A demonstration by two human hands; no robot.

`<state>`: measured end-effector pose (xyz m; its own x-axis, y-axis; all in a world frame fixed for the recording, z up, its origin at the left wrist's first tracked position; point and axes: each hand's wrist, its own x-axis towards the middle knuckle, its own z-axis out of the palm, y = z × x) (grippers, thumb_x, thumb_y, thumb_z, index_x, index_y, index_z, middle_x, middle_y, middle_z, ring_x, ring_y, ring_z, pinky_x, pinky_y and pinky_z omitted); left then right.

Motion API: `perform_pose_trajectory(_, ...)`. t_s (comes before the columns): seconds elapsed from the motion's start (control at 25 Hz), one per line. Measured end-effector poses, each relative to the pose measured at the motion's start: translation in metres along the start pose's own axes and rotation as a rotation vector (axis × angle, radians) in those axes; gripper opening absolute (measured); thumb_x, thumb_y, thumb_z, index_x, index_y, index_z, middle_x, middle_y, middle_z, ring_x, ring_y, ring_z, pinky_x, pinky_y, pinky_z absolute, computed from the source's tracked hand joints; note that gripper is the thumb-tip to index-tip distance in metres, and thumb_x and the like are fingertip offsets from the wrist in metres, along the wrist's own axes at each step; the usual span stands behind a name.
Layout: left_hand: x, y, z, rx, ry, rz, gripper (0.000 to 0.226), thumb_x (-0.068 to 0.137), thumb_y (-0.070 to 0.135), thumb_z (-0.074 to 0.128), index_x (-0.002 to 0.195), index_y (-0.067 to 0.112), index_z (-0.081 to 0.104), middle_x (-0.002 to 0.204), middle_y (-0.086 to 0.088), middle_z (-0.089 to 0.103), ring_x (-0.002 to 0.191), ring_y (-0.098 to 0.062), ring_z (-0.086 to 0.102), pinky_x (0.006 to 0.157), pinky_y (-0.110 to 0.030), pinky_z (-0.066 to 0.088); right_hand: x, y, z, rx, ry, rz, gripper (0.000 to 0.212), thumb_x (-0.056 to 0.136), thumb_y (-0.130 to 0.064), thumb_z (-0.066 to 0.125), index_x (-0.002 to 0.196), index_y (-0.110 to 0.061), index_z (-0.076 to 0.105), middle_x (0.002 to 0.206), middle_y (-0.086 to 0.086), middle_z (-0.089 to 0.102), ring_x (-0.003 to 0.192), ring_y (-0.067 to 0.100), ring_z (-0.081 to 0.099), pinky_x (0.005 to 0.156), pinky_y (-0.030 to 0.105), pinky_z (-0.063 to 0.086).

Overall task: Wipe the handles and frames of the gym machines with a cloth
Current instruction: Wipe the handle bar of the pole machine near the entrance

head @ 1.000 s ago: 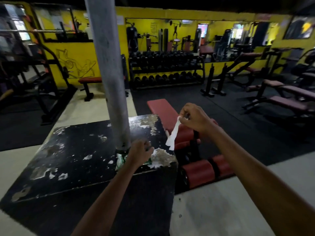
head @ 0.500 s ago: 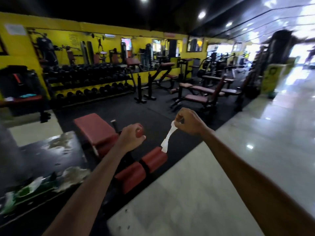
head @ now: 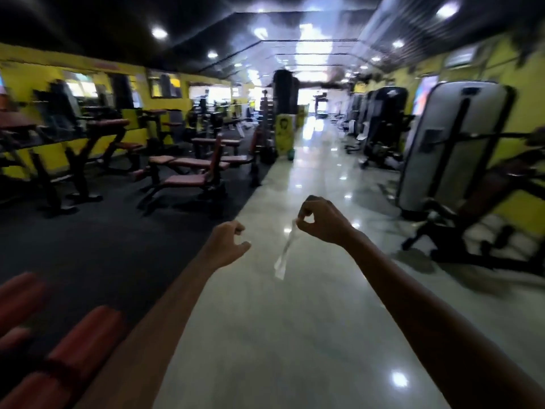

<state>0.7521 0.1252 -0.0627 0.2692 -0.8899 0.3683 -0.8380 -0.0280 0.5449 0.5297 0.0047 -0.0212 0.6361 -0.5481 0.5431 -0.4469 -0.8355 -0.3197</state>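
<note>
**Cloth in hand, no machine within reach yet**

Red roller pads (head: 73, 346) sat at the lower left corner of the view, on the dark rubber mat (head: 97, 249). Beyond them, along the mat's far side, stood rows of red benches (head: 188, 172) on black frames, blurred by motion. Just right of the mat's edge, over the glossy tiled floor (head: 295, 335), the left hand (head: 228, 245) hung in the air with fingers loosely curled, grasping nothing. Near it and slightly higher, the right hand (head: 321, 221) pinched the cloth (head: 284, 255) between thumb and fingertips; the thin white strip dangled straight down, touching no equipment. Along the floor's right edge stood a grey-shrouded weight machine (head: 451, 143) with a dark seat frame, and further black machines receded behind it.

Judging by this, the wiping proper looked barely begun or between machines: the cloth was ready but met no handle or frame, and whether any machine had already been cleaned could not be told. Reaching a machine and rubbing its handles and frame all seemed left to do.
</note>
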Motion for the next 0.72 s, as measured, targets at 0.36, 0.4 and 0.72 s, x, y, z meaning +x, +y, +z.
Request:
perform_pose_trajectory(0.36,0.119,0.217,0.203,-0.263,-0.339,0.452,0.036,0.078,0.019,0.076,0.107,0.001,0.064,0.106,-0.012,0.066,0.102,-0.024,0.061,0.085,-0.027,0.046,-0.134,0.172,-0.181,-0.342,0.169,0.519,0.009,0.077,-0.010,0.070,0.073,-0.004,0.064,0.084,-0.001,0.053,0.073,0.014,0.051,0.065,0.025,0.040)
perform_pose_trajectory(0.4,0.124,0.241,0.221,-0.288,-0.378,0.490,0.035,0.079,0.019,0.076,0.107,0.002,0.064,0.107,-0.012,0.066,0.102,-0.024,0.061,0.086,-0.030,0.047,-0.150,0.181,-0.198,-0.369,0.179,0.573,0.010,0.077,-0.010,0.069,0.073,-0.003,0.063,0.083,0.000,0.053,0.072,0.015,0.051,0.063,0.025,0.039)
perform_pose_trajectory(0.72,0.111,0.443,0.353,-0.401,-0.666,0.881,0.035,0.082,0.021,0.071,0.111,0.002,0.063,0.108,-0.012,0.064,0.104,-0.026,0.061,0.085,-0.033,0.046,-0.306,0.209,-0.322,-0.679,0.337,1.015,0.011,0.079,-0.014,0.066,0.075,-0.005,0.063,0.086,0.007,0.055,0.079,0.017,0.051,0.070,0.031,0.042)
